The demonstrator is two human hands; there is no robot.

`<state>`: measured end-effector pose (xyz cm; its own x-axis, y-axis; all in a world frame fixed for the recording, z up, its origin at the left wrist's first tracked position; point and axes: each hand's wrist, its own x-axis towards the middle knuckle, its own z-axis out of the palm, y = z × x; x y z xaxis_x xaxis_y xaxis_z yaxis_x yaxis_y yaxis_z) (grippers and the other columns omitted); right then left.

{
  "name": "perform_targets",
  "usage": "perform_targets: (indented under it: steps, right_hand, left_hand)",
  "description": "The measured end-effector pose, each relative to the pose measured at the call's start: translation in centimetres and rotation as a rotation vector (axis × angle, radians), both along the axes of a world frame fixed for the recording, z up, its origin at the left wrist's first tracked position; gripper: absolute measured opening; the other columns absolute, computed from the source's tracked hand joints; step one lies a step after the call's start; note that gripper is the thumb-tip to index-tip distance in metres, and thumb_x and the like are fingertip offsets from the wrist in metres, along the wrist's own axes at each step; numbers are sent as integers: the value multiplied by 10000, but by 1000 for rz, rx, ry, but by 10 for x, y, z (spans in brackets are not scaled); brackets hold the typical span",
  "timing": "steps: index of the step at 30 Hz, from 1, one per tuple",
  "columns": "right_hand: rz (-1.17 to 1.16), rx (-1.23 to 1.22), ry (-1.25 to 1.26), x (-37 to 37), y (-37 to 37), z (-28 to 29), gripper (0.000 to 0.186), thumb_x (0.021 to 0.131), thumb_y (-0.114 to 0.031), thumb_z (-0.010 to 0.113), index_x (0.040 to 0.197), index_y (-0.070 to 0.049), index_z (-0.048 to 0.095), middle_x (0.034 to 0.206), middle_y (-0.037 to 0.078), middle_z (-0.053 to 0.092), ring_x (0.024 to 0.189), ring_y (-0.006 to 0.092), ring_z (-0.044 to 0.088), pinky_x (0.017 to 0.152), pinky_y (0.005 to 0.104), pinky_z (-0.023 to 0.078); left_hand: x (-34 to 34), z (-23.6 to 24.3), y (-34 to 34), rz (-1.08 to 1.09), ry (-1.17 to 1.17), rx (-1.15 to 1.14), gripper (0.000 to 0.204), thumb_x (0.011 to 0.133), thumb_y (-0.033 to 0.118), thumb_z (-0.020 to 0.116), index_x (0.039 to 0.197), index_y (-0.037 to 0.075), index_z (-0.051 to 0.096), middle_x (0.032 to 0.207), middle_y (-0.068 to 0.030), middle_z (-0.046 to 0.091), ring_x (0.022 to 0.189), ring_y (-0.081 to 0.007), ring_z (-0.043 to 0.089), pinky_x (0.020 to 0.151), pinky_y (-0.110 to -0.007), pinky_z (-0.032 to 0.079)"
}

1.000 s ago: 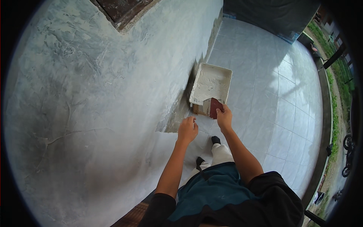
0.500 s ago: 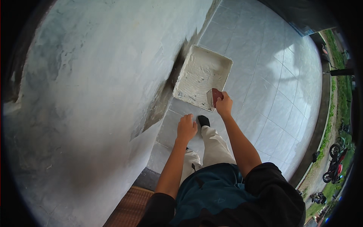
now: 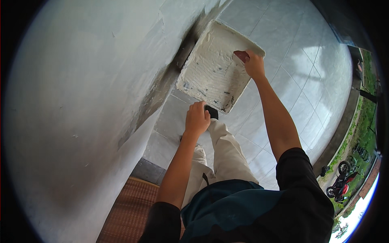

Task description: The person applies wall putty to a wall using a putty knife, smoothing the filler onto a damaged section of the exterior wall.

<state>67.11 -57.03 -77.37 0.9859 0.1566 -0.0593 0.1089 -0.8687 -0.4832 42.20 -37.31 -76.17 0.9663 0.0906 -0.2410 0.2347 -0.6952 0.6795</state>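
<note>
My right hand (image 3: 253, 64) grips a dark red scraper (image 3: 241, 56) inside a shallow, off-white tray (image 3: 214, 69) coated with pale paste, toward its upper right side. My left hand (image 3: 197, 118) is loosely curled with nothing in it, just below the tray's lower edge and over my dark-socked foot (image 3: 212, 112); whether it touches the tray I cannot tell. The tray lies beside the base of a mottled grey plastered wall (image 3: 81, 101), where a rougher, darker strip (image 3: 142, 121) runs along the bottom.
Grey floor tiles (image 3: 287, 93) extend to the right as far as a concrete edge (image 3: 336, 150), with grass and parked motorcycles (image 3: 342, 180) beyond. A dark sheet (image 3: 340, 24) is at the upper right. A brown woven surface (image 3: 133, 202) lies at the lower left by the wall.
The view has shifted closer to the tray. My right hand has moved up and away with the scraper, from the tray's lower edge to inside its upper right part.
</note>
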Motion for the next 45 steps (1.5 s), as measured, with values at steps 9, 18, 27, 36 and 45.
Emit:
perform_targets:
  steps: [9, 18, 27, 36, 45]
  right_hand:
    - [78, 12, 54, 9, 5, -19, 269, 854, -63, 590, 1115, -68, 653, 978, 246, 670, 933, 452, 622, 849, 520, 482]
    - [201, -2, 220, 38, 6, -22, 298, 846, -40, 591, 1138, -67, 643, 1000, 241, 669, 956, 433, 621, 843, 489, 485]
    - [304, 13, 325, 40, 1, -40, 321, 836, -38, 605, 1153, -76, 636, 1036, 209, 676, 971, 417, 620, 837, 460, 489]
    - [345, 11, 446, 39, 3, -45, 346, 846, -61, 602, 1187, -102, 642, 1060, 180, 689, 961, 368, 650, 852, 441, 514]
    - [381, 18, 414, 24, -3, -52, 357, 846, -61, 618, 1202, -84, 626, 1061, 196, 683, 956, 373, 650, 851, 424, 502]
  left_hand:
    - [-1, -11, -3, 26, 28, -10, 338, 845, 113, 604, 1163, 34, 521, 1117, -160, 582, 1063, -368, 539, 885, -479, 453]
    - [1, -12, -8, 49, 86, -58, 308, 899, 82, 580, 1191, 19, 505, 1150, -189, 596, 1085, -390, 536, 925, -471, 447]
    - [-9, -16, -8, 63, 81, -50, 289, 910, 88, 576, 1182, 19, 507, 1139, -187, 599, 1079, -387, 529, 938, -469, 429]
    - [-15, -20, -19, 87, 78, -67, 290, 913, 93, 575, 1185, 23, 505, 1132, -186, 593, 1078, -384, 523, 937, -467, 422]
    - [-18, -24, -21, 94, 97, -61, 306, 908, 95, 579, 1196, 28, 503, 1129, -185, 592, 1072, -383, 522, 935, -467, 422]
